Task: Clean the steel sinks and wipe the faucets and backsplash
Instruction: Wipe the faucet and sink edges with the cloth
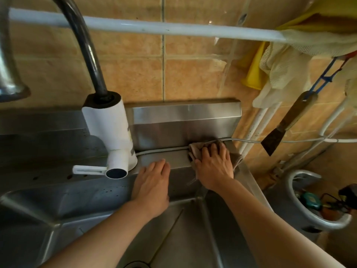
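Item: steel sink [193, 238], right-hand basin, seen from above; a drain is partly visible at the bottom edge

Rear ledge [173, 157]: a brownish cleaning cloth [195, 151] is pressed flat against it at the far right corner, where the ledge meets the low steel backsplash [183, 120]. The cloth is covered by the right hand [212, 167], fingers extended and laid flat on it, not curled round it. A grey cable [164, 149] is run along the foot of the backsplash, just beside the cloth

Left hand [152, 186]: held open, fingers straight and together, rested on the front lip of the ledge; nothing is gripped

Faucet [112, 132]: white body with a white lever, dark curved spout rising to the upper left; stood on the ledge, left of both hands, untouched. A second steel spout [9, 74] is seen at the far left

Surroundings: tan wall tiles [135, 74], a white pipe [154, 28] across the top, a scraper [286, 124] hung at right

Progress, as judged: ledge wiping is under way at the right corner. Dark specks are visible on the ledge and basin wall left of the faucet, so that stretch is judged not yet done. The faucets, the backsplash face and the basin are taken to be outstanding; how clean they are cannot be told
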A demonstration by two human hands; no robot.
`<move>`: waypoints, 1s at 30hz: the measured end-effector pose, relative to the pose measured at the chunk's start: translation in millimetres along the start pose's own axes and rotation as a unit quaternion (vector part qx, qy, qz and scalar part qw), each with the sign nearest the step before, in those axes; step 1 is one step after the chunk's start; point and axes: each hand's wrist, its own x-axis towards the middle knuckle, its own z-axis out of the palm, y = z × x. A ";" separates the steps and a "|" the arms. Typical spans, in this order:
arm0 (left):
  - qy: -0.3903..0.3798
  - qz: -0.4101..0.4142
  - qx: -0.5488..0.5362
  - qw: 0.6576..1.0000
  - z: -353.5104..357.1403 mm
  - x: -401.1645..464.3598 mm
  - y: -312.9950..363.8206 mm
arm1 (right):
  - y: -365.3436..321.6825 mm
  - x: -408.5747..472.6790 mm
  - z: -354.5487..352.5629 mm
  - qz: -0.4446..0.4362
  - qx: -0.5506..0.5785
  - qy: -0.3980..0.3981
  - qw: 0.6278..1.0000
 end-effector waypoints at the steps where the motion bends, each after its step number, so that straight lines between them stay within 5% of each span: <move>1: -0.004 -0.003 0.004 1.000 0.8 2.1 2.3 | 5.0 1.1 2.9 -0.007 -0.004 0.001 1.000; 18: -0.026 -0.012 0.011 1.000 -9.5 5.8 26.5 | 34.8 -113.0 14.2 0.133 -0.039 0.008 0.990; 30: -0.027 0.016 -0.014 0.999 -4.3 23.5 45.0 | 29.0 1.6 -1.9 0.106 -0.050 -0.016 0.993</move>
